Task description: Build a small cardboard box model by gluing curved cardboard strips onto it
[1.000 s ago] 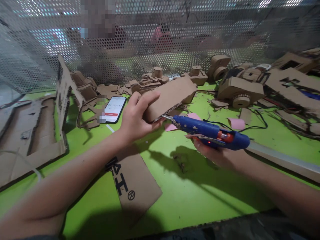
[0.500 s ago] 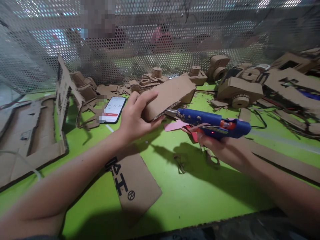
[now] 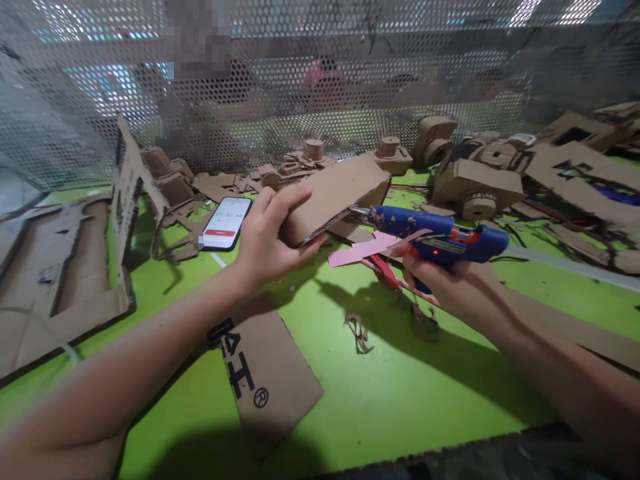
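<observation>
Phone [image 3: 220,223] lies just left of the left hand [image 3: 270,233], its fingers spread, cradling a cardboard block [image 3: 335,200]. Glue gun [image 3: 435,241] points its nozzle near the block's end, its grip wrapped by the curled fingers of the right hand [image 3: 450,287]. Risk: a slip of either hand could smear glue onto the block or pink paper [image 3: 363,250].

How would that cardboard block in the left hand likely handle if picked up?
The corrugated cardboard block is probably light for its size, its edge showing fluted board. It seems stiff, resting on the left hand without sagging, though its corners would likely crush.
</observation>
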Demonstrator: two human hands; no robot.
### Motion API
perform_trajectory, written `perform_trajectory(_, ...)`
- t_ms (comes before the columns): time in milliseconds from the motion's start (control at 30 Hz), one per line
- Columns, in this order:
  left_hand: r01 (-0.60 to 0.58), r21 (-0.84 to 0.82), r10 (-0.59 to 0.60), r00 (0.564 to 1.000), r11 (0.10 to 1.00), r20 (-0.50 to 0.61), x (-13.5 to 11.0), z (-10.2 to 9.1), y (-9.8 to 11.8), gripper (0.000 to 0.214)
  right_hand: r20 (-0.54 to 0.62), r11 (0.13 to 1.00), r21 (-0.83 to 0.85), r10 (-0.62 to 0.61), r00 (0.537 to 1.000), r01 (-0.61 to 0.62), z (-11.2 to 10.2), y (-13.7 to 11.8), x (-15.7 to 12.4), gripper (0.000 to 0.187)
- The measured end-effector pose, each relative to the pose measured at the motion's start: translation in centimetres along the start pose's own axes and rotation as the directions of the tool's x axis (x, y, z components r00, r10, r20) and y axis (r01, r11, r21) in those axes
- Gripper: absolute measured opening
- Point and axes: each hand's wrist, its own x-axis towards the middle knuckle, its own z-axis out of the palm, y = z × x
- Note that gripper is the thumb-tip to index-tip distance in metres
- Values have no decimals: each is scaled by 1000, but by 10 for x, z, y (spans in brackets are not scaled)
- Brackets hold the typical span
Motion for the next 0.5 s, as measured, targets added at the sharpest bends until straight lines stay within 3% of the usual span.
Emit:
perform_trajectory(133, -3, 12, 3, 1000, 1000, 5, 0, 0, 0, 61, -9, 998, -2, 66, 998, -66, -1, -4, 2, 34)
perform_trajectory(267, 27, 6, -27, 1000, 1000, 10, -1, 1, 1, 61, 5, 998, -20, 57, 998, -57, -2, -5, 3, 33)
perform_trajectory(500, 48, -20, -48, 999, 999, 7, -2, 1, 3, 60, -39, 998, -1, -58, 998, 59, -5, 7, 5, 26)
